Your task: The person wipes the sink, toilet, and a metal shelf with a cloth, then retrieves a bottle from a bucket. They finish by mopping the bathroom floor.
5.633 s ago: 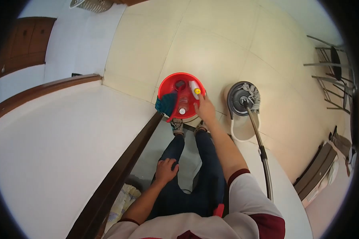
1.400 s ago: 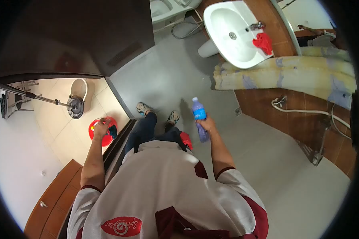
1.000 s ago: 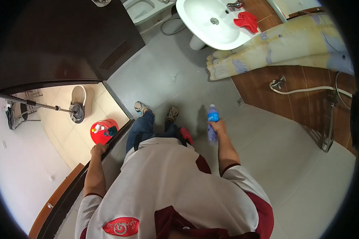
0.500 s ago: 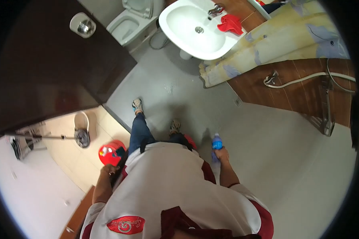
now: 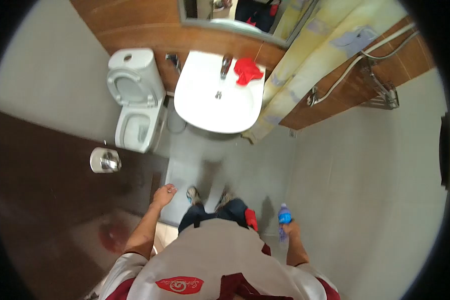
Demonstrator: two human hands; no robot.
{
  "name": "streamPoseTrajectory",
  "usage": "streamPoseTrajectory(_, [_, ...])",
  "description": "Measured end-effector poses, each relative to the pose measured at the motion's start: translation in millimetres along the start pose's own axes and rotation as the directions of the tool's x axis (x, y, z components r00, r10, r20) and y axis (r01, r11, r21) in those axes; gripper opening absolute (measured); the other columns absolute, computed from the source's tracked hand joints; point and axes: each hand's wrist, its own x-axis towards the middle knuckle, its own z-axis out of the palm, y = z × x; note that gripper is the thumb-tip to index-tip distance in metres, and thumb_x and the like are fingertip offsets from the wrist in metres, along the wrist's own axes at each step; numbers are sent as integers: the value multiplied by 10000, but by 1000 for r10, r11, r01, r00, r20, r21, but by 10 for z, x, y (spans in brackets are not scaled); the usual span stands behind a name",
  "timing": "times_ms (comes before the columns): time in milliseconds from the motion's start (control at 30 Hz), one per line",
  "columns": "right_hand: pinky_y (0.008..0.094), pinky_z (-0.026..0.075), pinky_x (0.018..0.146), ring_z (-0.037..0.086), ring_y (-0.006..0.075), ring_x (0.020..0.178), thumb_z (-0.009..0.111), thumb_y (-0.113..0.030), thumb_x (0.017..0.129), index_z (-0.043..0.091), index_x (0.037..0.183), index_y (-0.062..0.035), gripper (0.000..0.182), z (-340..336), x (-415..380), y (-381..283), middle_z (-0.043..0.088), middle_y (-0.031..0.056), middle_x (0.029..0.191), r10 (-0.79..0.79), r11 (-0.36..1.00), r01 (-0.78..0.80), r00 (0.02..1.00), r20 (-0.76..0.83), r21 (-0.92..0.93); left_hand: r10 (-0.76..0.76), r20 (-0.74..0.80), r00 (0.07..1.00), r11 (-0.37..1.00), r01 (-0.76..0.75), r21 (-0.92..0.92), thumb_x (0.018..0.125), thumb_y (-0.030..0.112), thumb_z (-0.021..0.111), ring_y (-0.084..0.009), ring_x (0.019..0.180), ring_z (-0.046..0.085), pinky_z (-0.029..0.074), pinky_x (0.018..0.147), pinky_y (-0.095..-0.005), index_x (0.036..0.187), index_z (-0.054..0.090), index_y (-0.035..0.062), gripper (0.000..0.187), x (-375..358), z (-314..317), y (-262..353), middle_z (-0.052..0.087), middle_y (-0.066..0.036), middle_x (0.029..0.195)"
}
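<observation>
Plastic bottle [image 5: 284,220], small, clear body with a purple tint, blue label band near the top and a pale cap; it stands roughly upright, neck up, in the right hand [image 5: 290,231], low in the view and well short of the sink [image 5: 220,107]. The right hand's fingers are wrapped around the bottle's lower half, so the bottom of it is hidden; label and cap show above the fist. The bottle hangs over bare grey floor [image 5: 305,170], just right of the person's feet [image 5: 210,196], which point toward the sink. A red cloth or tag [image 5: 251,219] shows at the person's right hip, just beside the bottle. The left hand [image 5: 163,194] is on the other side of the body, farther from the sink than the feet are, resting against the edge of the dark brown door [image 5: 50,200]; its fingers look loosely curled, holding nothing that can be made out. On the door face, nearer the sink, sits a round metal knob [image 5: 105,161]. The sink itself is white, with a chrome tap [image 5: 226,65] at its back and a red rag [image 5: 247,70] lying on its rim right of the tap. Left of the sink stands a white toilet [image 5: 134,97], seat up. Right of the sink hangs a pale yellow patterned curtain [image 5: 305,60]. Behind the sink, brown wood-look tiling and the lower edge of a mirror [image 5: 235,15].
</observation>
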Motion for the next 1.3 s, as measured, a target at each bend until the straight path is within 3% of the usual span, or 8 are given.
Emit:
streamPoseTrajectory(267, [446,493,960,630,379,1124,840,-378,651,559,1251,-31,748,348,-347,-494,662,212,1186,185,938,-159,981,-56,307,665,-23,746,735,-649,199,923,367,601,-349,1113,612,489,942,-435,1238,627,75,430,1149,-590,2282,645,-155,1212])
streamPoseTrajectory(400, [470,512,907,643,393,1079,796,-421,619,600,1197,-30,725,529,-630,-446,672,228,1137,117,980,-110,993,-30,169,773,21,634,606,-749,269,901,359,634,-349,1149,589,434,1002,-475,1287,586,73,483,1863,-693,3422,619,-164,1261])
streamPoseTrajectory(533, [483,503,922,634,375,1102,739,-404,711,555,1271,-87,670,436,-1086,-766,671,196,1169,419,867,-414,907,44,276,860,-58,507,485,-777,402,906,366,606,-383,1124,606,500,935,-472,1381,494,83,564,3090,-699,4477,574,-187,1328])
streamPoseTrajectory(567, [481,504,919,639,382,1087,734,-397,717,560,1256,-88,645,381,-1196,-882,672,198,1165,490,820,-490,868,79,296,970,-136,200,242,-811,532,902,368,606,-408,1073,629,504,927,-493,1405,460,75,600,3677,-577,4614,512,-221,1387])
streamPoseTrajectory(667, [466,517,914,656,377,1061,763,-476,714,529,1306,-122,728,433,-1496,-1077,689,189,1129,362,919,-365,931,49,151,873,-31,487,440,-759,480,886,404,628,-465,1158,573,489,960,-512,1510,302,107,765,3697,-678,5155,380,-282,1478])
streamPoseTrajectory(900, [465,527,908,664,349,1069,748,-468,747,514,1322,-131,706,546,-1950,-1407,690,173,1145,473,852,-499,864,174,159,754,153,638,401,-632,663,879,276,635,-445,1150,589,487,971,-509,1331,523,80,505,4073,-448,5157,460,-217,1419])
streamPoseTrajectory(1167, [463,512,950,651,347,1103,743,-468,754,514,1327,-133,703,1042,-2085,-1269,681,172,1172,359,880,-407,907,219,243,911,-360,201,291,-932,216,902,152,618,-364,939,619,486,824,-436,1046,639,11,203,2597,-788,4454,629,-190,1009])
streamPoseTrajectory(1300, [449,516,948,649,336,1111,741,-428,752,524,1321,-136,676,1434,-1906,-1301,680,169,1179,197,946,-234,964,176,224,810,-468,354,429,-901,60,893,91,632,-325,861,587,465,789,-380,1019,627,1,155,1200,-776,3224,598,-158,921])
